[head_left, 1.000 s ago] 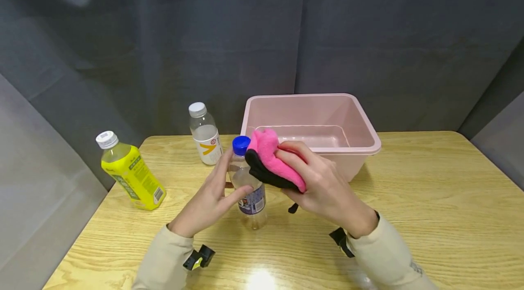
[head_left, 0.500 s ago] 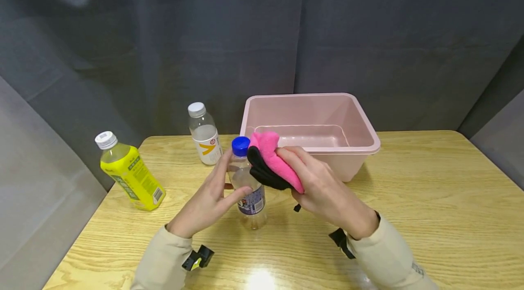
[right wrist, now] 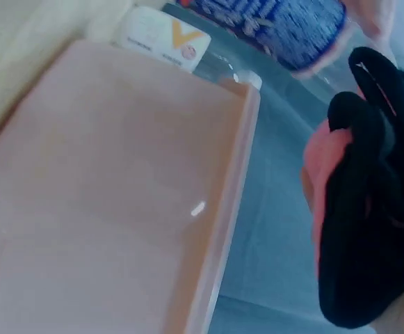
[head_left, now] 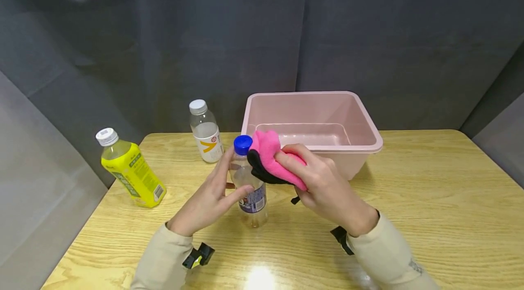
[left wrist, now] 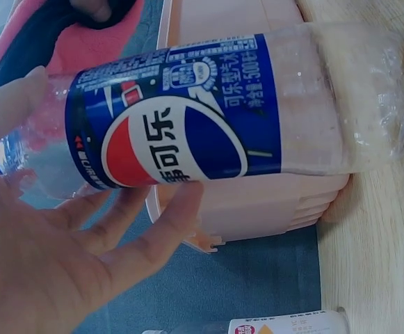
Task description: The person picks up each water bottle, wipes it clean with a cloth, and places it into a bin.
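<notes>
My left hand (head_left: pixel 209 203) grips a clear plastic cola bottle (head_left: pixel 253 201) with a blue cap, thumb on one side and fingers round the other. It stands nearly upright, and its blue label (left wrist: pixel 174 115) with a red, white and blue disc faces the left wrist view. A folded pink-and-black cloth (head_left: pixel 268 156) is held in my right hand (head_left: pixel 327 185), beside the bottle's neck and overlapping its shoulder in the head view. In the right wrist view mostly the black side of the cloth (right wrist: pixel 354 229) shows; my right fingertips are largely hidden.
Behind the hands stands a pink plastic bin (head_left: pixel 311 149). A clear bottle with a white cap (head_left: pixel 206 137) is at the back, left of the bin. Further left is a yellow-labelled bottle (head_left: pixel 137 174). A dark curtain (head_left: pixel 229 44) hangs behind the wooden table (head_left: pixel 430 199).
My right hand and the cloth have shifted slightly at the bottle's neck, and the cloth's folds have changed shape. The left hand and the bottle stay in place.
</notes>
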`<state>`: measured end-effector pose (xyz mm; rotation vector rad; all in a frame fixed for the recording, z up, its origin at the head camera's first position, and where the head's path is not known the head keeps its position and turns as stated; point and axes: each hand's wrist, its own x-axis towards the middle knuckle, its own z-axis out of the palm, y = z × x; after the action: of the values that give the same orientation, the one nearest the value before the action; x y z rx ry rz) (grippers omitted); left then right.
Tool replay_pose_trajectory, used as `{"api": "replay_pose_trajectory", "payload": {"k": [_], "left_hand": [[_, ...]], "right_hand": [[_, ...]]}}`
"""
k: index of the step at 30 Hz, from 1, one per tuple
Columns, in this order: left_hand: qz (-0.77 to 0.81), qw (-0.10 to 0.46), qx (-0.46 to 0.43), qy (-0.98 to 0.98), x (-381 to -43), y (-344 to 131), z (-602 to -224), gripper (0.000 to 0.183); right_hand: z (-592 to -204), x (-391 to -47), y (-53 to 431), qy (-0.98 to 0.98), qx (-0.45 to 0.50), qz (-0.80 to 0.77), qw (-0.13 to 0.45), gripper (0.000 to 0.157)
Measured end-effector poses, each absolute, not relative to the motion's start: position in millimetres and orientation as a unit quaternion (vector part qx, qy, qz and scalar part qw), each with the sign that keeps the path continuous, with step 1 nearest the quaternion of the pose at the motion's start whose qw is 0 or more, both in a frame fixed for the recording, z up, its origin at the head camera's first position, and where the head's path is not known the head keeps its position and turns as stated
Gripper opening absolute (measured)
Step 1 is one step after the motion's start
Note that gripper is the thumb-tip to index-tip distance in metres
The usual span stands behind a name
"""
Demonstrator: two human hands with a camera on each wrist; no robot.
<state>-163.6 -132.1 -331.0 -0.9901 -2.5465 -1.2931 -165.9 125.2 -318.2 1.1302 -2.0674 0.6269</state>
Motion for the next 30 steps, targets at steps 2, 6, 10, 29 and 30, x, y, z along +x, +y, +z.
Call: {"api": "replay_pose_trajectory", "payload": {"k": [2,6,10,29,30], "left_hand": [[-0.429,0.057,-0.327,-0.840,-164,-132,-331,0.087],[-0.429,0.053,-0.322,-0.843,-164,-132,-331,0.087],[-0.421,0.057,-0.307,-0.852,-162,-132,-332,0.087],[-0.395,0.080,-0.328,-0.854,-162,-128,-332,0.086],[-0.396,0.077,-0.327,-0.855,-162,-127,-331,0.086]], "right_hand": [[-315,-166,128,-0.793,0.437,0.241,0.350,0.060],[-311,-166,133,-0.800,0.447,0.222,0.333,0.051],[-315,-168,132,-0.820,0.466,0.168,0.288,0.051],[-352,-166,111,-0.887,0.456,0.034,0.067,0.037],[-349,-166,114,-0.885,0.457,0.043,0.074,0.037]]}}
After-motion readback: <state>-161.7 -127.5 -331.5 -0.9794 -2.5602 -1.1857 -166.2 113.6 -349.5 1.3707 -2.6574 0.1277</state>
